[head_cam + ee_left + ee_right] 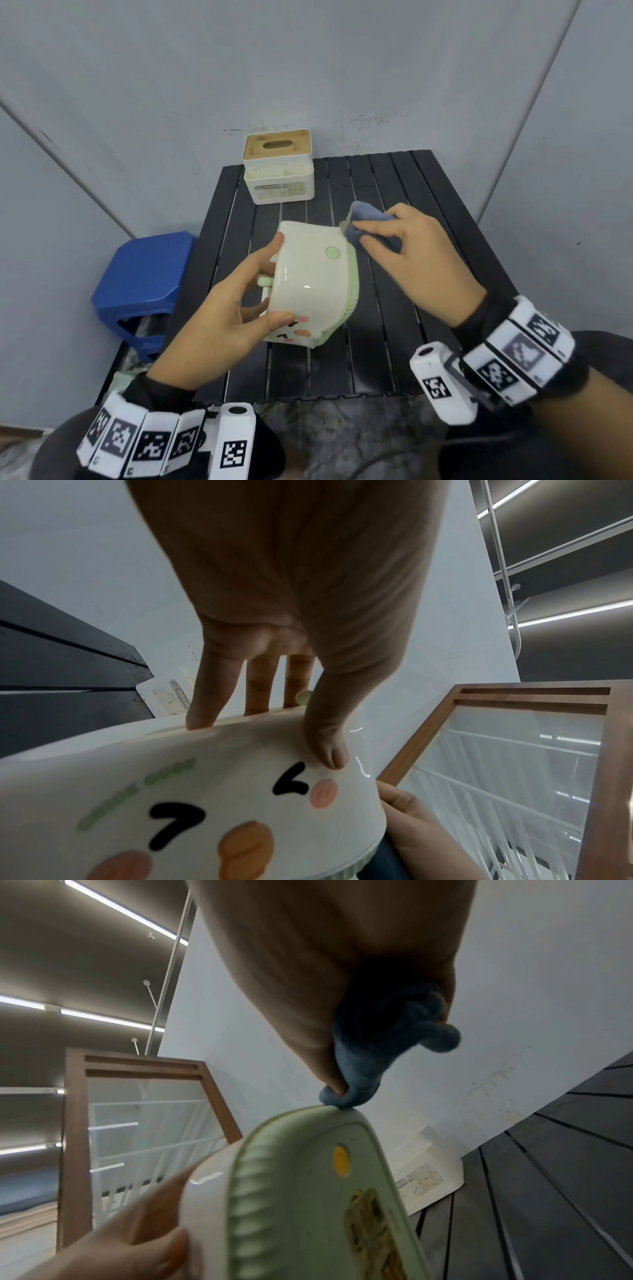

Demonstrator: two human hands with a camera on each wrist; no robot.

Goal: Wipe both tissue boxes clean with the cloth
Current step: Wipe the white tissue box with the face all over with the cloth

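Note:
A cream tissue box with a green base and a cartoon face (pixel 308 274) (pixel 212 791) (pixel 308 1191) is tipped on its side above the black slatted table (pixel 394 342). My left hand (pixel 239 301) (pixel 267 737) grips it, thumb by the face and fingers on the far side. My right hand (pixel 400 240) (pixel 335 1069) pinches a bunched blue cloth (pixel 370 222) (pixel 377 1042) and presses it on the box's far upper corner by the green rim. A second white tissue box with a wooden lid (pixel 278 168) stands upright at the table's back left.
A blue plastic stool (pixel 144 291) stands left of the table. Grey walls close in behind and on both sides. The table's right half and front strip are bare slats.

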